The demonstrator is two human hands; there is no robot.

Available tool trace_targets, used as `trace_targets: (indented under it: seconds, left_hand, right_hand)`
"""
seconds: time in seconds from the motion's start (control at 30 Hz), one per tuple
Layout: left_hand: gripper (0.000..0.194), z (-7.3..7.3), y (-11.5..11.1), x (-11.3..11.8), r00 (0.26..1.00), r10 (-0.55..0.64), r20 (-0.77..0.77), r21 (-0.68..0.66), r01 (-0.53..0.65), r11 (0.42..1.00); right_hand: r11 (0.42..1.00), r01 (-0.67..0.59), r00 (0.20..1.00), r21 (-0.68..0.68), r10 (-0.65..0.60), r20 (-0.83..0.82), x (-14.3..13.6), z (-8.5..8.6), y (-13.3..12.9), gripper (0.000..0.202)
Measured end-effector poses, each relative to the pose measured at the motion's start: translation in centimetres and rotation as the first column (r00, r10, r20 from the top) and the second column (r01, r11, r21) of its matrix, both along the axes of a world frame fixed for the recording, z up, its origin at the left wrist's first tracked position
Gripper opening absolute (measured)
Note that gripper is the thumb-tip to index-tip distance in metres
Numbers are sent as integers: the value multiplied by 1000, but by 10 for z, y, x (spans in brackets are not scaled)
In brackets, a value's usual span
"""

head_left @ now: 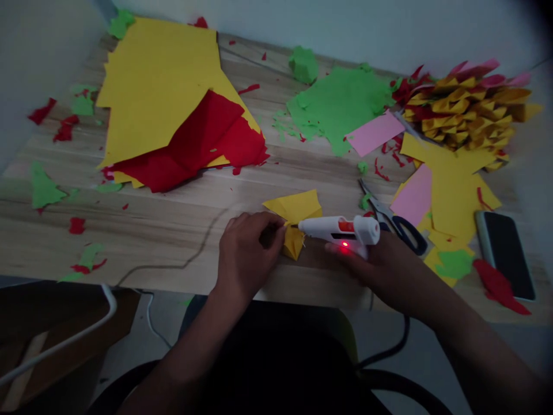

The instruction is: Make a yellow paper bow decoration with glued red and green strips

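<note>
A small folded yellow paper piece [294, 242] is pinched between the thumb and fingers of my left hand [251, 248]. My right hand [367, 259] is wrapped round a white glue gun [332, 227] with a lit red light. The gun's nozzle points left and meets the yellow paper beside my left fingertips; whether glue is coming out cannot be made out. Just behind the nozzle lies another yellow paper piece [298, 204], close to the held one.
Large yellow sheets [159, 80] and red paper [194, 144] lie back left, green paper [341, 101] at the back. Scissors [391, 219], a phone [505, 253] and a bundle of folded papers [466, 109] are at right. A cord [190, 262] crosses the table [173, 230].
</note>
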State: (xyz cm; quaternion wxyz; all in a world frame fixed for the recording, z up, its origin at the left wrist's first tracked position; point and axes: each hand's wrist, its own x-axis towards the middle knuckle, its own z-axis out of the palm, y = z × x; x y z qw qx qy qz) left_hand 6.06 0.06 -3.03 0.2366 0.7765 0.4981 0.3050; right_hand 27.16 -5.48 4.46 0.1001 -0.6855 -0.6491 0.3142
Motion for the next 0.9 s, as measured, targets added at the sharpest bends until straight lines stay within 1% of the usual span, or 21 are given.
trace_targets:
  seconds: [0.13, 0.3, 0.47, 0.53, 0.67, 0.83, 0.9]
  left_hand:
    - [6, 1, 0, 0, 1000, 4, 7, 4, -4, 1000]
    - [7, 3, 0, 1, 1000, 7, 6, -5, -7, 1000]
    - [5, 1, 0, 0, 1000, 1, 16, -20, 0, 1000]
    - [5, 0, 0, 0, 1000, -2, 19, -23, 2, 1000]
    - [6, 0, 1, 0, 1000, -13, 16, -28, 14, 1000]
    - [6, 3, 1, 0, 1000, -13, -12, -51, 12, 999]
    - [6, 3, 1, -1, 1000, -7, -11, -52, 6, 999]
  right_hand:
    - [999, 17, 1000, -28, -18, -22, 2, 2, -2, 32]
    - [1000, 27, 1000, -10, -27, -6, 6, 5, -5, 34]
    - [993, 63, 998, -98, -65, -20, 9, 5, -8, 37]
    - [991, 68, 997, -111, -73, -36, 9, 4, -8, 36]
    - [993, 68, 995, -94, -74, -68, 7, 2, -7, 30]
    - [992, 65, 991, -107, -76, -110, 2, -1, -4, 33]
    - [994, 67, 988, -92, -79, -133, 0, -1, -2, 32]
